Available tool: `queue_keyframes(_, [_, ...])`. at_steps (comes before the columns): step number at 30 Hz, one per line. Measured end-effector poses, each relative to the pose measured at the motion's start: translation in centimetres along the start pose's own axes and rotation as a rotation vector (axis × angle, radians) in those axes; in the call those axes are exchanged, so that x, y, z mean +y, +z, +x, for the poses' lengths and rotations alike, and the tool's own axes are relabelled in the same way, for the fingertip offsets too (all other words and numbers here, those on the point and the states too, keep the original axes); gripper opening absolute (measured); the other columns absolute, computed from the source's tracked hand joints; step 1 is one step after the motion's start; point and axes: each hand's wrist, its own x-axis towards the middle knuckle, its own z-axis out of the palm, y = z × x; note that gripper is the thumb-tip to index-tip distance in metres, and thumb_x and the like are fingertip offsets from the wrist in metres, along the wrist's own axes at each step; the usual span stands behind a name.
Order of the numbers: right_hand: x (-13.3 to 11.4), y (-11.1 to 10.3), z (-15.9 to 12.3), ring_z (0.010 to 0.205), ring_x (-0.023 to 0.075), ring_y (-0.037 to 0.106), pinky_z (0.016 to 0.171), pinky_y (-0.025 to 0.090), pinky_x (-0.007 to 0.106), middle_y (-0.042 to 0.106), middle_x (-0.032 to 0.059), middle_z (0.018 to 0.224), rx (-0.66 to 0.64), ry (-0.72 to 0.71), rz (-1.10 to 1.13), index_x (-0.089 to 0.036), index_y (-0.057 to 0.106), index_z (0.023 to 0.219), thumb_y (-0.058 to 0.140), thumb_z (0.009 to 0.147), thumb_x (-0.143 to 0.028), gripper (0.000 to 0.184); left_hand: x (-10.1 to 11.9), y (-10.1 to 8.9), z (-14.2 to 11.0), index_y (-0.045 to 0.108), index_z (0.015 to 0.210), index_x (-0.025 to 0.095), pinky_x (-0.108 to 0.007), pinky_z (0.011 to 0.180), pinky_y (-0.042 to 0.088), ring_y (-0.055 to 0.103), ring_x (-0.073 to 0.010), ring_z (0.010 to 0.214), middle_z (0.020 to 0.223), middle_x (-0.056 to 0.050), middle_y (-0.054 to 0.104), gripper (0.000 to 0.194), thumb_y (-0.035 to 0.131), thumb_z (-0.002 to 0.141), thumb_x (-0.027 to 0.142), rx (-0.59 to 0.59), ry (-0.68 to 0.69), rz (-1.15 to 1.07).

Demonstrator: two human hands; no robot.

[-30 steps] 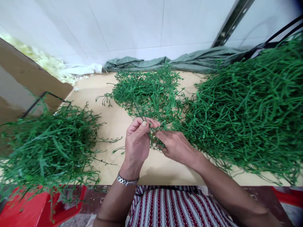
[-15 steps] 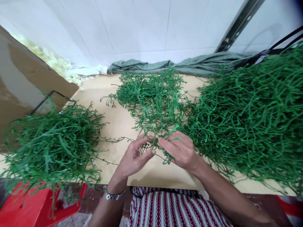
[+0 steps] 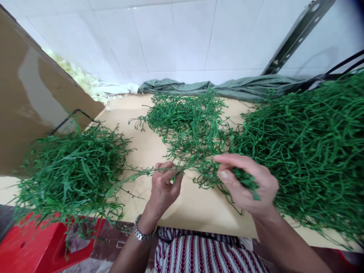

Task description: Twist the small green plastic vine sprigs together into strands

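Observation:
My left hand (image 3: 165, 187) is closed in a pinch around a thin green artificial plant stem (image 3: 143, 171), which trails left toward the left pile. To its right, my right hand (image 3: 251, 185) curls around a small bunch of green leafy pieces (image 3: 247, 181) in the palm. Its thumb and forefinger are close together near more thin green stems (image 3: 206, 167) that run between the hands; whether they grip these I cannot tell. Just beyond both hands lies a loose heap of branched green stems (image 3: 190, 121) on the pale tabletop (image 3: 142, 148).
A big pile of green stems (image 3: 309, 151) covers the right side. A smaller pile (image 3: 76, 170) overhangs the table's front left edge, above a red stool (image 3: 34, 242). Cardboard (image 3: 42, 87) stands at left; a grey-green cloth (image 3: 241, 89) lies along the wall.
My hands have moved apart, the right one going right and turning so the bunch in its palm shows. The left now pinches a stem stretching leftward. The camera view has shifted slightly.

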Motion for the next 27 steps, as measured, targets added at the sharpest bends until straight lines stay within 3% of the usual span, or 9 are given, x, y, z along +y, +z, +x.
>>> queue_keyframes(3, [0.7,0.5,1.7,0.067,0.0113,0.057,0.061,0.046,0.023,0.063,0.0027,0.08,-0.297,-0.041,-0.041,-0.018,0.058,0.105,0.053,0.083,-0.016,0.023,-0.1,0.0,0.1,0.059,0.073,0.017,-0.033,0.069,0.035,0.054,-0.0157,0.069,0.07,-0.003,0.06,0.009,0.053,0.077,0.011,-0.026,0.12,0.072])
queue_keyframes(6, [1.9,1.5,2.6,0.079,0.016,0.059,0.068,0.046,0.027,0.062,0.0062,0.09,-0.524,0.065,-0.16,-0.016,0.058,0.109,0.056,0.082,-0.031,0.03,-0.3,0.0,0.1,0.061,0.083,0.017,-0.032,0.066,0.034,0.052,-0.0156,0.067,0.073,-0.005,0.059,0.014,0.052,0.076,0.009,-0.027,0.206,0.098])
queue_keyframes(8, [2.5,2.1,2.4,0.085,0.0185,0.058,0.071,0.045,0.03,0.061,0.0069,0.095,-0.609,0.15,-0.191,-0.017,0.056,0.112,0.059,0.08,-0.039,0.039,-0.5,0.1,0.0,0.06,0.09,0.018,-0.032,0.065,0.034,0.052,-0.016,0.068,0.074,-0.005,0.059,0.019,0.052,0.076,0.008,0.021,0.243,0.088])
queue_keyframes(10, [2.7,2.5,1.8,0.087,0.019,0.057,0.072,0.044,0.03,0.059,0.0065,0.095,-0.623,0.199,-0.166,-0.017,0.056,0.112,0.061,0.077,-0.043,0.043,-0.8,0.3,-0.2,0.059,0.094,0.019,-0.031,0.064,0.033,0.051,-0.0165,0.067,0.075,-0.005,0.059,0.021,0.053,0.076,0.009,0.085,0.258,0.082])
queue_keyframes(15, [2.4,3.1,0.6,0.081,0.0154,0.053,0.071,0.041,0.026,0.056,0.0029,0.087,-0.463,0.254,-0.02,-0.017,0.056,0.095,0.061,0.078,-0.039,0.029,-1.3,1.4,-0.7,0.057,0.1,0.018,-0.033,0.065,0.034,0.051,-0.0183,0.068,0.079,-0.008,0.06,0.025,0.052,0.076,0.011,0.203,0.265,0.127])
queue_keyframes(17, [2.4,3.3,0.4,0.08,0.0149,0.052,0.07,0.04,0.026,0.055,0.0022,0.086,-0.463,0.275,-0.001,-0.016,0.055,0.093,0.063,0.076,-0.037,0.029,-1.3,1.7,-0.7,0.056,0.101,0.018,-0.033,0.066,0.034,0.051,-0.0189,0.069,0.08,-0.009,0.06,0.025,0.052,0.076,0.013,0.215,0.287,0.134])
queue_keyframes(21, [2.6,3.5,0.5,0.076,0.0143,0.05,0.066,0.037,0.024,0.053,0.0011,0.082,-0.519,0.288,-0.02,-0.015,0.055,0.089,0.068,0.071,-0.034,0.03,-1.1,1.6,-0.4,0.056,0.101,0.015,-0.033,0.063,0.035,0.05,-0.0194,0.067,0.079,-0.011,0.06,0.023,0.049,0.079,0.018,0.158,0.35,0.095])
queue_keyframes(27, [3.0,3.0,0.5,0.071,0.0119,0.049,0.065,0.036,0.023,0.052,-0.0017,0.074,-0.559,0.329,0.097,-0.015,0.057,0.081,0.059,0.076,-0.019,0.006,-0.4,0.3,0.6,0.055,0.1,0.016,-0.03,0.062,0.038,0.051,-0.0162,0.067,0.077,-0.008,0.061,0.026,0.049,0.076,0.007,0.012,0.439,0.059])
